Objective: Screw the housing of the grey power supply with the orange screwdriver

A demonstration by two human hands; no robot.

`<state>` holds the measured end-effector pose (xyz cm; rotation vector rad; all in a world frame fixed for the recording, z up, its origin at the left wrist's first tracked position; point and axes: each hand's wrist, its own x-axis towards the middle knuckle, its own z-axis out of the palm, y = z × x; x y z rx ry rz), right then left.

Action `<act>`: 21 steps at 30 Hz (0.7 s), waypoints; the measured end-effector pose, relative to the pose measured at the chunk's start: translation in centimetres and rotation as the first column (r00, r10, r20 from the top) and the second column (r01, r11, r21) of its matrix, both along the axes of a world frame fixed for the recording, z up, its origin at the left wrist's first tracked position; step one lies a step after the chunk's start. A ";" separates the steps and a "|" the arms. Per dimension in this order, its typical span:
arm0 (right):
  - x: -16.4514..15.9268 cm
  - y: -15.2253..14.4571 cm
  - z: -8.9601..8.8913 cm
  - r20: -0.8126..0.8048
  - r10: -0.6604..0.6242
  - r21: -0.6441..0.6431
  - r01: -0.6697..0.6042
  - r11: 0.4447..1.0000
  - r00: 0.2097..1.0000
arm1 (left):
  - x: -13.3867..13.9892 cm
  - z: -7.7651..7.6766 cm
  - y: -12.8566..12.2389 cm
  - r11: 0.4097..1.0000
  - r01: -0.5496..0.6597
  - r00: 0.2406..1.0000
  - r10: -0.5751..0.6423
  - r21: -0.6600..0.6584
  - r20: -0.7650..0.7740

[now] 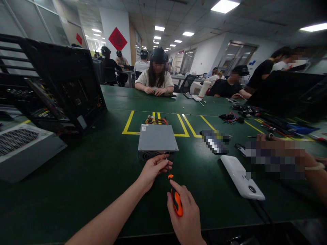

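A grey computer power supply (pixel 158 137) lies on the green table, its fan side facing me and its bundle of cables at the far side. My right hand (pixel 185 211) is closed round the orange and black handle of a screwdriver (pixel 176 200). The screwdriver's thin shaft points away from me, up to the near face of the power supply. At that face, my left hand (pixel 155 170) has its fingertips pinched about the shaft close to the tip. The tip and any screw there are too small to make out.
An open black computer case (pixel 84 92) and another grey metal unit (pixel 28 146) stand at left. To the right lie a white device (pixel 242 177), a blurred phone-like object (pixel 214 141) and cables (pixel 231 117). Another person's hand (pixel 286 153) reaches in there. A person (pixel 157 75) sits opposite.
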<state>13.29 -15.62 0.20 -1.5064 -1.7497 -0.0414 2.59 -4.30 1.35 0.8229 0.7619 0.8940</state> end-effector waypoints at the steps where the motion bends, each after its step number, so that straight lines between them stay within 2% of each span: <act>1: 0.1 0.0 -0.1 0.011 0.005 -0.005 -0.005 1.000 1.000 | 0.0 0.0 0.0 1.000 0.003 1.000 -0.003 0.001 0.001; 12: 0.0 -0.3 0.0 -0.017 0.013 0.002 -0.013 1.000 1.000 | -0.2 0.1 0.0 1.000 0.014 1.000 -0.014 -0.007 0.013; 16: 0.0 -0.4 0.1 -0.039 0.014 0.052 -0.012 0.999 0.999 | 0.0 0.0 0.1 1.000 0.020 1.000 -0.019 -0.009 0.014; 21: -0.2 -0.9 -0.2 -0.119 -0.034 0.131 0.050 0.990 0.992 | -1.1 1.3 -0.8 0.998 0.009 1.000 -0.008 -0.055 0.017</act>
